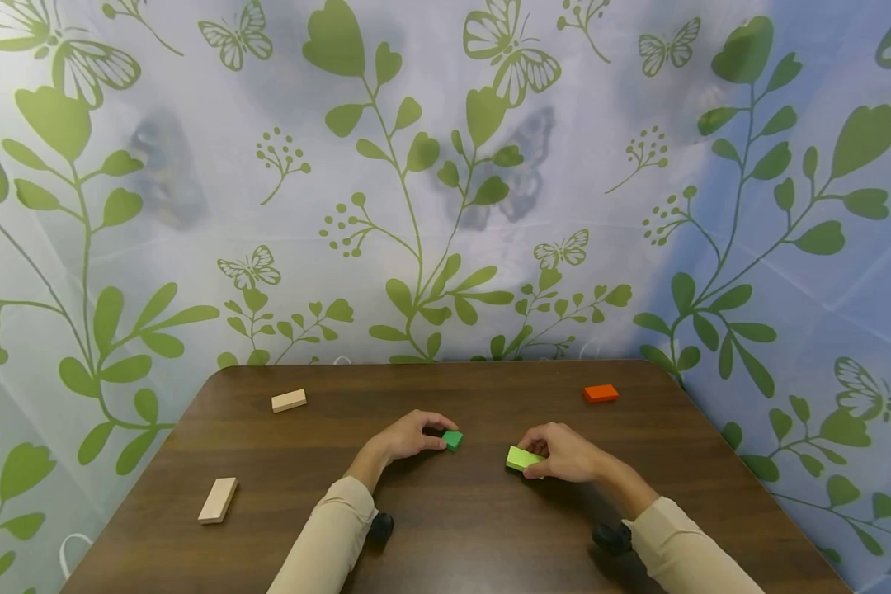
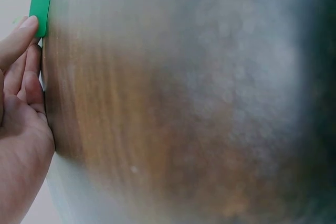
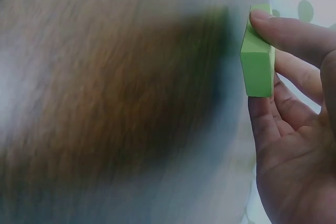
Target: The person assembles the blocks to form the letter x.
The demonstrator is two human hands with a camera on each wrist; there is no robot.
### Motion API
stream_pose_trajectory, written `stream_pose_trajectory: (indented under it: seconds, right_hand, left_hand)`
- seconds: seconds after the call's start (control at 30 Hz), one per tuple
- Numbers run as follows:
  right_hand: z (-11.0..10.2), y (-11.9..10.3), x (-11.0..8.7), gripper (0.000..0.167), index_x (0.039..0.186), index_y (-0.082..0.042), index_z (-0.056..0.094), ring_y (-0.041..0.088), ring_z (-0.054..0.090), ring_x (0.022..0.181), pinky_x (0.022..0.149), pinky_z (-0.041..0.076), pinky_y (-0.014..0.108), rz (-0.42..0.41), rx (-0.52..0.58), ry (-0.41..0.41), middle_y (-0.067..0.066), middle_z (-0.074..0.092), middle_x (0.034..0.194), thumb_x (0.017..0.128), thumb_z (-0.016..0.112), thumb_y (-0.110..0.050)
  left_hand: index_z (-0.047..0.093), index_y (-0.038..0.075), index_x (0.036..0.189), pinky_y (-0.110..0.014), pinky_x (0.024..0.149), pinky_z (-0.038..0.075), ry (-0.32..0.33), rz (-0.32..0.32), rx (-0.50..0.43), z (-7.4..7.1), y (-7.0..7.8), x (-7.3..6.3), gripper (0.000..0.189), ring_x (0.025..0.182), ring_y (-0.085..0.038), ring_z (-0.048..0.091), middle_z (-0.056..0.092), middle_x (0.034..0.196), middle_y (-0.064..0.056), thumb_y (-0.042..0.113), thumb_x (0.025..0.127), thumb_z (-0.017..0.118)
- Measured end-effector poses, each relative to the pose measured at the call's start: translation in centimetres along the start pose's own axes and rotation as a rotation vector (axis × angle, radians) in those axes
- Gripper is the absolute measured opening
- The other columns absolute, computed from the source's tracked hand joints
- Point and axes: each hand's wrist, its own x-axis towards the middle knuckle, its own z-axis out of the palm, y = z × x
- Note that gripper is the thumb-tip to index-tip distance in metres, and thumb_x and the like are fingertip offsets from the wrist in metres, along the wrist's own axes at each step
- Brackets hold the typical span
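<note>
Near the middle of the table, my left hand (image 1: 410,436) pinches a dark green block (image 1: 453,440) between thumb and fingers. The left wrist view shows the thumb on the face of that green block (image 2: 40,17). To the right, my right hand (image 1: 570,453) grips a lime green block (image 1: 520,459) by its right part. In the right wrist view the thumb lies on top of the lime block (image 3: 256,72), with fingers behind and below it. A short gap separates the two blocks. The fingers' far sides are hidden in the head view.
Two plain wooden blocks lie on the left of the brown table (image 1: 445,528), one at the back (image 1: 289,401) and one nearer the front (image 1: 218,500). An orange-red block (image 1: 601,393) lies at the back right. A leaf-patterned curtain (image 1: 445,181) hangs behind the table.
</note>
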Motion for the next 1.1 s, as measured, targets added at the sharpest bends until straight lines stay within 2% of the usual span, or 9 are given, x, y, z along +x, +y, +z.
stream_pose_trajectory:
  seconds: [0.67, 0.87, 1.1]
  right_hand:
    - [1.3, -1.1, 2.8, 0.027, 0.107, -0.013, 0.076, 0.012, 0.062, 0.085, 0.078, 0.053, 0.034, -0.01, -0.016, 0.014, -0.01, 0.066, 0.093, 0.085, 0.087, -0.023]
    - [1.8, -1.4, 3.3, 0.026, 0.106, -0.012, 0.076, 0.01, 0.062, 0.082, 0.076, 0.053, 0.032, -0.048, -0.01, 0.021, -0.01, 0.066, 0.09, 0.085, 0.088, -0.022]
    - [2.1, -2.0, 3.9, 0.025, 0.105, -0.012, 0.076, 0.01, 0.063, 0.082, 0.076, 0.054, 0.032, -0.053, 0.006, 0.021, -0.009, 0.067, 0.09, 0.085, 0.088, -0.021]
  left_hand:
    - [0.072, 0.009, 0.129, -0.044, 0.099, 0.047, 0.006, -0.012, -0.005, 0.0, -0.3, 0.2, 0.031, 0.113, -0.022, 0.059, 0.069, 0.122, -0.003, 0.005, 0.098, 0.071]
    - [0.072, 0.008, 0.129, -0.046, 0.101, 0.045, 0.007, -0.007, -0.006, 0.0, -0.4, 0.2, 0.031, 0.115, -0.022, 0.059, 0.069, 0.123, -0.003, 0.005, 0.098, 0.071]
    - [0.072, 0.008, 0.128, -0.049, 0.102, 0.044, 0.007, -0.006, -0.017, 0.1, -0.5, 0.3, 0.031, 0.116, -0.023, 0.058, 0.069, 0.123, -0.003, 0.005, 0.097, 0.072]
